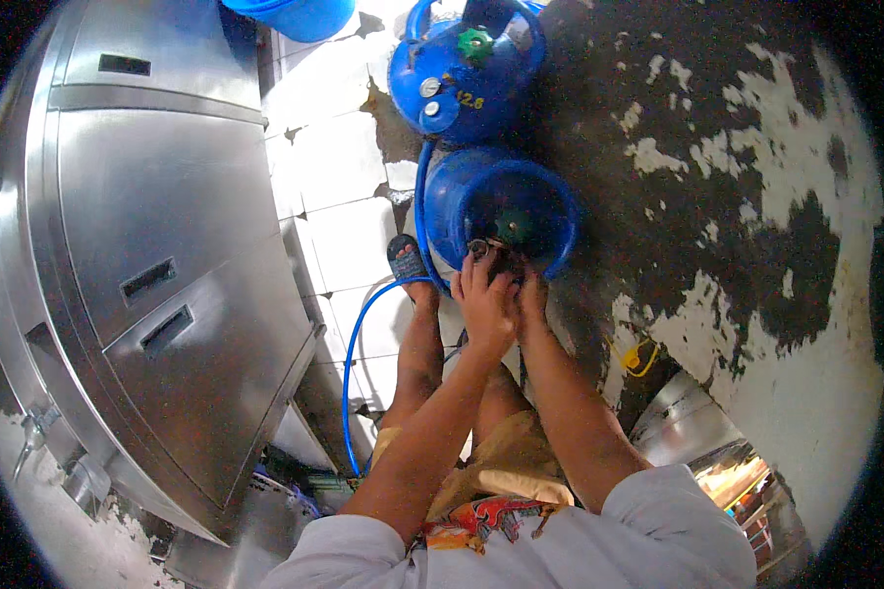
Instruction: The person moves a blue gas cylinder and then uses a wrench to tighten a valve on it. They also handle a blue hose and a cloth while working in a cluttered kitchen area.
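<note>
A blue gas cylinder (446,196) with a round collar stands in front of me. Inside its collar is a green valve knob (512,227). At the near side of the collar, my left hand (483,294) curls its fingers over a small dark fitting (478,247), which looks like a regulator or valve part. Close against it, my right hand (531,296) reaches to the same spot, its fingers mostly hidden behind the left hand and in shadow. What the right fingers grip cannot be made out. A blue hose (350,378) loops along the floor toward the cylinder.
Behind it stands a second blue cylinder (413,90) with a gauge (429,87) and green knob (475,44). A steel cabinet (157,216) fills the left. A peeling wall (825,324) runs along the right. A blue tub (309,18) sits at the far end of the tiled floor (329,167).
</note>
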`<state>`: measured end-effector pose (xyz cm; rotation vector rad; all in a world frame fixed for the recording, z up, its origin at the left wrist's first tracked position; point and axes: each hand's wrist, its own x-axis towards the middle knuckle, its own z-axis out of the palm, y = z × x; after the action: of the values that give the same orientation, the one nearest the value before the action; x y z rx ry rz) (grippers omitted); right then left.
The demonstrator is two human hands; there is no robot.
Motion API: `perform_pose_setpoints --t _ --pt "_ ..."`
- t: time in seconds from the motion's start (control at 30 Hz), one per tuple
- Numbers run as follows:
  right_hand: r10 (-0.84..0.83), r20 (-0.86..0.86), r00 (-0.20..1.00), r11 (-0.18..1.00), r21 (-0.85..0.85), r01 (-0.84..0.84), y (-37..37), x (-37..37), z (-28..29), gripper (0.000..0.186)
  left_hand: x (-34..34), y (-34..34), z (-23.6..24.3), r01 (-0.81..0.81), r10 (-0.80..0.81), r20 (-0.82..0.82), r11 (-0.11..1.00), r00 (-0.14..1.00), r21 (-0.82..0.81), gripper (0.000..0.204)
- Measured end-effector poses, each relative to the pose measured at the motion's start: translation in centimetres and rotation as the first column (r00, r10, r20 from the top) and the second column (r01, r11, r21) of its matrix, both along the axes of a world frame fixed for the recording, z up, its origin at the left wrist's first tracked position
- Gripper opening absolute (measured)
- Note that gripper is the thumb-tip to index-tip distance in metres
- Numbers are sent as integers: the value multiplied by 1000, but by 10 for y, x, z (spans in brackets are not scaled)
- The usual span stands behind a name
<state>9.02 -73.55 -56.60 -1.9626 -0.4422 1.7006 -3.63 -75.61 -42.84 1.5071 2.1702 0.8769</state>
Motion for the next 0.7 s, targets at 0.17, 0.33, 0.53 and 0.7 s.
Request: perform_pose_setpoints --t 0.17,0.33,0.53,0.7 --pt "-67 -9 998 983 169 67 -30 -35 128 39 0 -43 44 -122 194 665 980 721 -154 22" --pt "131 586 800 762 456 -459 29 -64 210 52 -34 -23 56 -146 351 684 929 639 -340 24" --pt "256 574 778 762 376 -528 -1 -19 190 53 -22 68 39 429 -424 -69 885 903 179 36" --pt "381 307 872 834 294 -468 -98 9 189 33 -26 114 -33 722 -841 -329 539 430 -434 39"
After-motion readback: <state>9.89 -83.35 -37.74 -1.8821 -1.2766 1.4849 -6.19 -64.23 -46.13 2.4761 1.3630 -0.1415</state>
